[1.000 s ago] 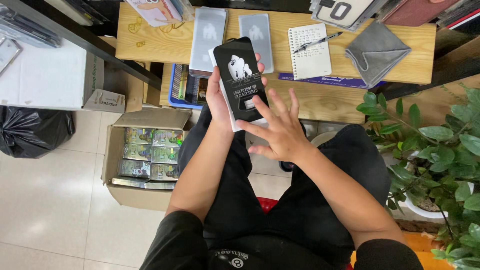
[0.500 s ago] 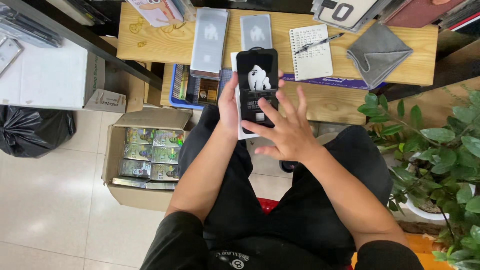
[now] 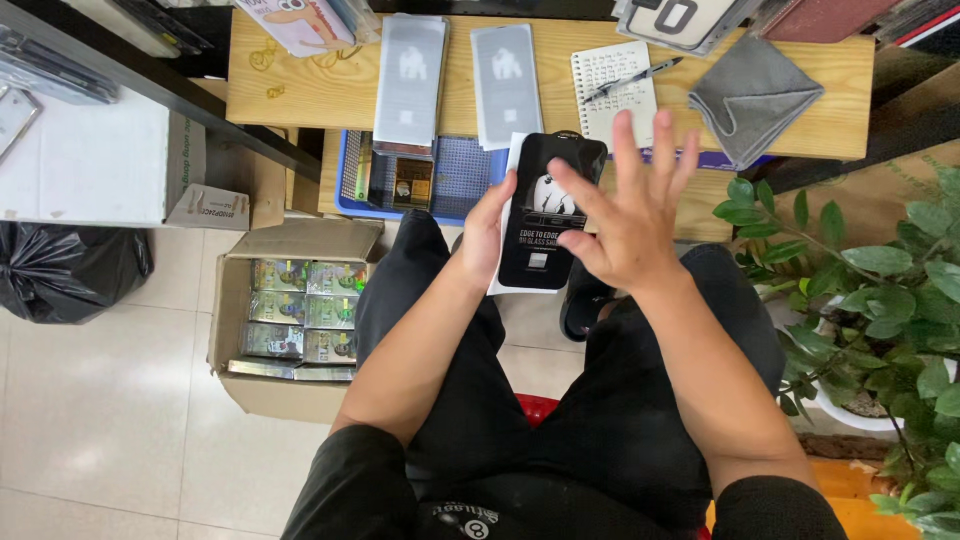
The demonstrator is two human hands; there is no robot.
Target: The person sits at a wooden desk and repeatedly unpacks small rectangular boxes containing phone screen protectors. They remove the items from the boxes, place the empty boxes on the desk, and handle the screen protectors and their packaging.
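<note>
My left hand (image 3: 487,232) grips the left edge of a tall black packet (image 3: 545,215) with a white figure printed on it, holding it upright above my lap. A white sleeve shows behind the packet's left and lower edges. My right hand (image 3: 625,205) is spread flat with fingers apart, its thumb and palm resting against the packet's right side. Two grey packets (image 3: 455,75) of the same shape lie side by side on the wooden table (image 3: 540,110) just beyond my hands.
A notepad with a pen (image 3: 615,85) and a grey cloth (image 3: 750,95) lie on the table's right part. A blue tray (image 3: 420,180) sits on a lower shelf. An open cardboard box (image 3: 295,320) of shiny packs stands on the floor at left. A potted plant (image 3: 880,310) is at right.
Both hands have carried the black packet forward and to the right, toward the table's edge. My right hand's fingers now fan out further over its right side.
</note>
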